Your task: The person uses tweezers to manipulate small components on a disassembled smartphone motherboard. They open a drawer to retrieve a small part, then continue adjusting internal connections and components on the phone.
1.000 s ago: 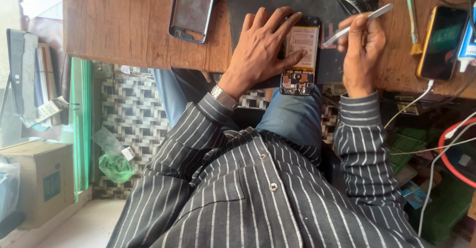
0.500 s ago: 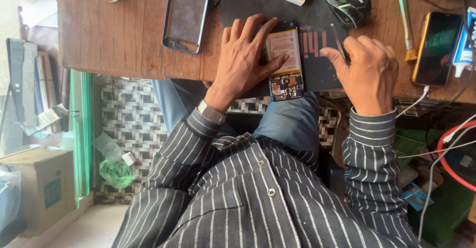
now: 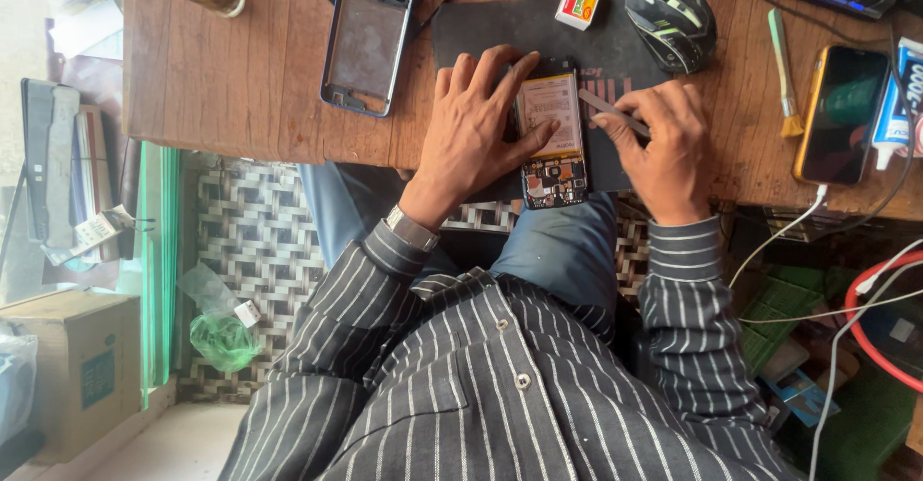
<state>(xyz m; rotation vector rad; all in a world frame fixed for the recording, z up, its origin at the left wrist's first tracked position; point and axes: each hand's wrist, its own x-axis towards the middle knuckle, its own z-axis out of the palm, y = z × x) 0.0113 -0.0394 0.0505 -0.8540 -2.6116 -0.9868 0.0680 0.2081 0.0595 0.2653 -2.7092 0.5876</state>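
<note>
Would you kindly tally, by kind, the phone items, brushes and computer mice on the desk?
Phone items: 3 (opened phone, empty phone frame, charging phone)
Brushes: 1 (green brush)
Computer mice: 1 (black mouse)
Total: 5

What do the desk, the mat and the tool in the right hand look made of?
Desk: wood, matte and worn, with visible grain.
Mat: likely rubber or silicone, flat black, no shine.
Tool in the right hand: seemingly metal, thin grey strip, though too small to be sure.
</note>
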